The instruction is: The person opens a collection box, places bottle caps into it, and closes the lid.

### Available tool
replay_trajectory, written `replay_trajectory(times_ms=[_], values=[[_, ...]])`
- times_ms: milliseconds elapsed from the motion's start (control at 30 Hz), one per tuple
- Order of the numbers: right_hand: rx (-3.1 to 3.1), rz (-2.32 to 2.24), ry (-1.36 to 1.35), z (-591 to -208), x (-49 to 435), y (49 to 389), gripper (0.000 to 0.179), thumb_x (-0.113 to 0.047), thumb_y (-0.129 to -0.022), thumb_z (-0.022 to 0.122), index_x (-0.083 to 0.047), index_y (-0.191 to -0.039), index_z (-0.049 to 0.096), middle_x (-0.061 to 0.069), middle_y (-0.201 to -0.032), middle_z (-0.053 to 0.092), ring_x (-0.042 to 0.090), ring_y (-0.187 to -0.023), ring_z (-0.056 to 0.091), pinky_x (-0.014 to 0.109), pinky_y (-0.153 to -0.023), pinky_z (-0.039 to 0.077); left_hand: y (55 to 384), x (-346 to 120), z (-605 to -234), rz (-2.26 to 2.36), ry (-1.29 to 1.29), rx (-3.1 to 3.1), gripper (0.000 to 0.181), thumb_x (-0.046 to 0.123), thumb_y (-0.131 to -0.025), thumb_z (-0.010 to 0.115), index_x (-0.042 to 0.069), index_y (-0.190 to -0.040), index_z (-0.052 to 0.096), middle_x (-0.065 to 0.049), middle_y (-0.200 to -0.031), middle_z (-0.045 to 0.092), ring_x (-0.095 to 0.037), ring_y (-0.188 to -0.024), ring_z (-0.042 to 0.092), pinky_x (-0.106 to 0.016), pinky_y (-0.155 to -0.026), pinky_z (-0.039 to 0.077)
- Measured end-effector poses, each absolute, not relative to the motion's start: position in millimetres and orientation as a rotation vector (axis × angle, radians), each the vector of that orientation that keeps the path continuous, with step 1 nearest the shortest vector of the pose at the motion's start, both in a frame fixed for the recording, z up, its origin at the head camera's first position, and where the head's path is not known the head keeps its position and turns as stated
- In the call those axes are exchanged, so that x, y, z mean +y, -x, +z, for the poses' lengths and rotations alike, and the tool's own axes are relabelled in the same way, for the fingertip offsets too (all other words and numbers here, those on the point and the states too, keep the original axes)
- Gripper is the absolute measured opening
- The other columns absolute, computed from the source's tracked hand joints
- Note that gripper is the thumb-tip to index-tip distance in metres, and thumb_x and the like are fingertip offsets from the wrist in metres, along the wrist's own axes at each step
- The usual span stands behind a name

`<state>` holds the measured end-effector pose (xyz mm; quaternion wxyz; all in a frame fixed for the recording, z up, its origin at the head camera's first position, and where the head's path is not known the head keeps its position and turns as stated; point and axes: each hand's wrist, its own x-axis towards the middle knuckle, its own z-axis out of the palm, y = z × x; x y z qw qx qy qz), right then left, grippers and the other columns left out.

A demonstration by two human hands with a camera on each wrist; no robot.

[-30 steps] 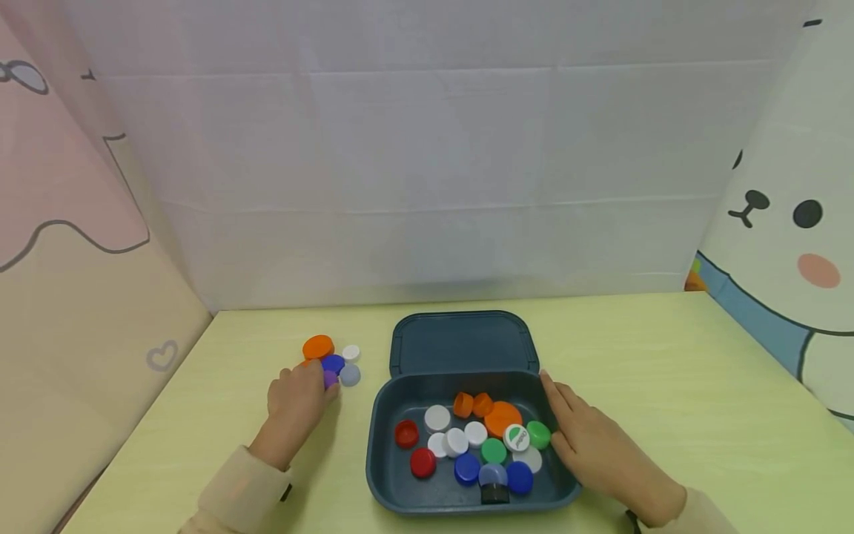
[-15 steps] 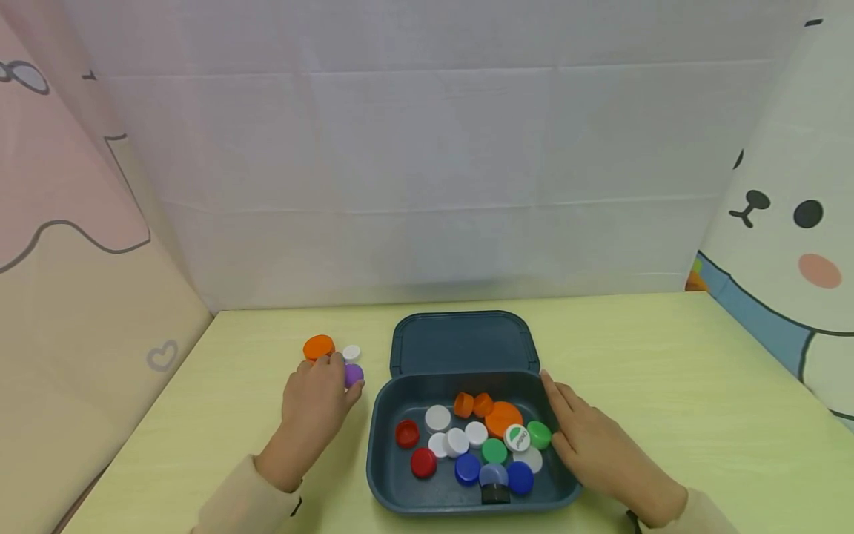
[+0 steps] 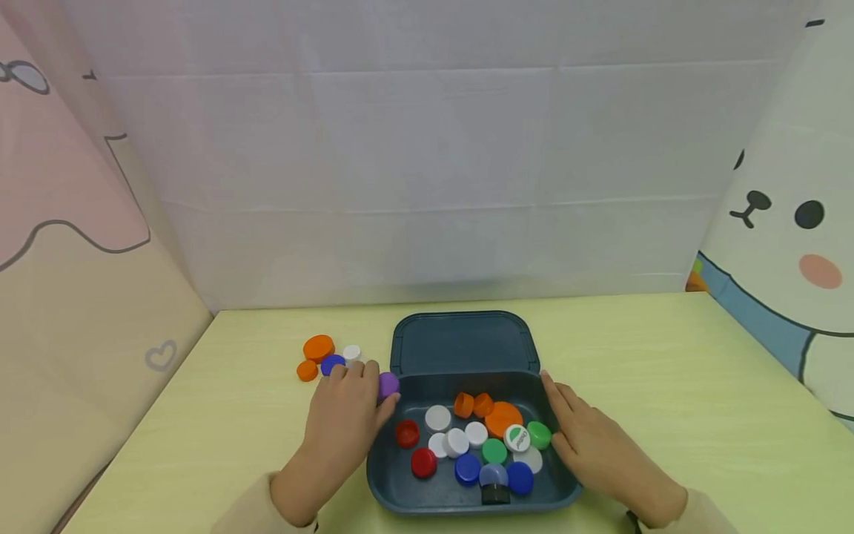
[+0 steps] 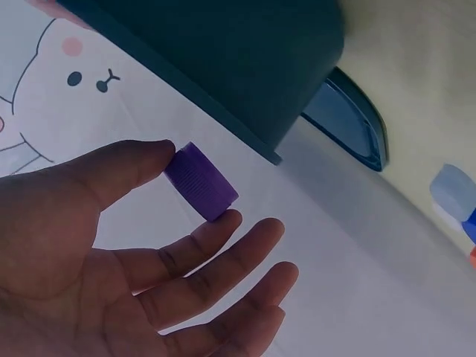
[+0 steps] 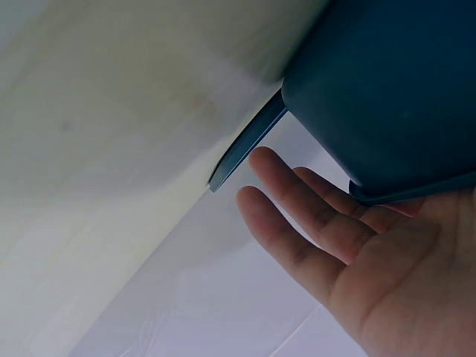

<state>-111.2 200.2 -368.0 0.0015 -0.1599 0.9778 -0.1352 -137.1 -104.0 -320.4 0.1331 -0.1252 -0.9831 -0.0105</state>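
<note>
A purple bottle cap is pinched between the thumb and index finger of my left hand, at the left rim of the dark blue box. In the left wrist view the other fingers are spread below the cap. My right hand rests against the box's right side with its fingers extended, as the right wrist view also shows. Inside the box lie several bottle caps: red caps, white caps, orange caps, green caps, blue caps and a black cap.
Left of the box, on the yellow-green table, are a large orange cap, a small orange cap, a blue cap and a white cap. The box's lid lies behind it.
My left hand has picked the purple cap out of the group on the left and carried it right to the box's rim. My right hand has stayed in place.
</note>
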Motion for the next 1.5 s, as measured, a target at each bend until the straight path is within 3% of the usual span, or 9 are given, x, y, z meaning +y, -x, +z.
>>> replay_trajectory(times_ms=[333, 800, 1500], values=[[3.068, -0.421, 0.494, -367.9, 200.0, 110.5, 0.066, -0.016, -0.087, 0.051, -0.002, -0.144, 0.02, 0.02, -0.138, 0.04, 0.033, -0.113, 0.052, 0.049, -0.09, 0.045, 122.5, -81.4, -323.7, 0.004, 0.467, -2.943, 0.043, 0.043, -0.08, 0.065, 0.006, -0.099, 0.059, -0.009, -0.088, 0.061, -0.024, -0.079, 0.051, -0.035, -0.072, 0.047], [3.065, -0.442, 0.518, -368.3, 200.1, 111.3, 0.065, -0.017, -0.088, 0.05, -0.003, -0.144, 0.02, 0.02, -0.138, 0.04, 0.032, -0.113, 0.052, 0.049, -0.09, 0.045, 123.1, -72.2, -342.3, 0.096, 0.595, -2.965, 0.041, 0.046, -0.078, 0.066, 0.009, -0.097, 0.062, -0.006, -0.088, 0.062, -0.021, -0.077, 0.049, -0.034, -0.072, 0.046], [3.069, -0.438, 0.527, -370.0, 201.5, 111.3, 0.066, -0.016, -0.088, 0.05, -0.003, -0.145, 0.018, 0.019, -0.139, 0.04, 0.032, -0.115, 0.051, 0.049, -0.091, 0.044, 127.1, -65.5, -354.2, 0.241, 0.583, -2.972, 0.039, 0.046, -0.073, 0.071, 0.011, -0.089, 0.064, -0.004, -0.077, 0.059, -0.019, -0.069, 0.043, -0.03, -0.068, 0.044]])
